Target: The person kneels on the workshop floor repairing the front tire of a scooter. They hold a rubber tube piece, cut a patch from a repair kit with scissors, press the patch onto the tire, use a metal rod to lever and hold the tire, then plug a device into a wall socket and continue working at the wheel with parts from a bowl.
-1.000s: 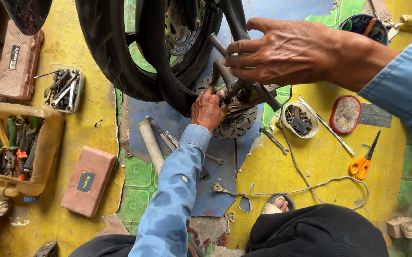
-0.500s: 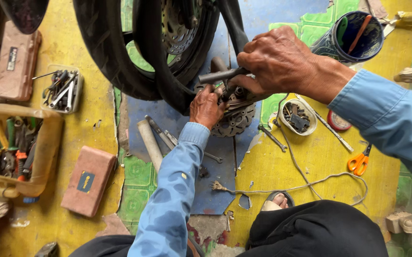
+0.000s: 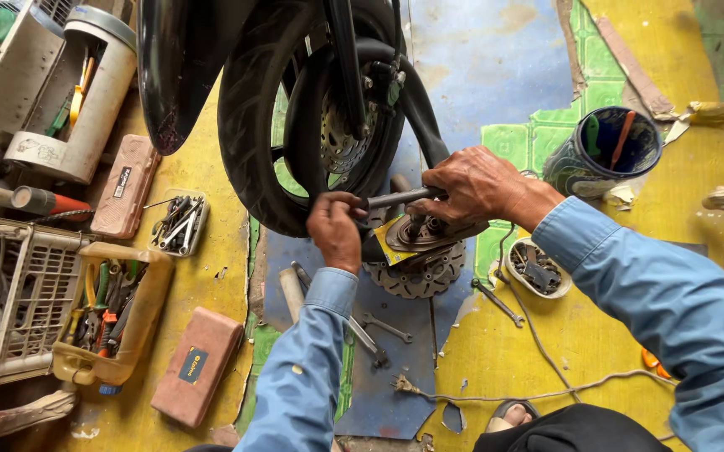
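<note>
Steel bar [image 3: 400, 198] lies level between both hands, left hand [image 3: 335, 230] curled round its left end and right hand [image 3: 469, 186] clenched over its right, just above the brake disc [image 3: 416, 272] beside the tyre [image 3: 249, 125].

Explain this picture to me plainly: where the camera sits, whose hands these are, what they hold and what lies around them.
The camera sits on a person's head and looks down at their own two hands, both in blue sleeves. The right hand grips a dark metal bar, and the left hand closes on its other end. Just below lies a toothed brake disc. Above the hands stands a motorcycle wheel with its black tyre. On the yellow floor lie loose wrenches, a small bowl of parts, a blue pot, a yellow tray of tools and two reddish cases.
</note>
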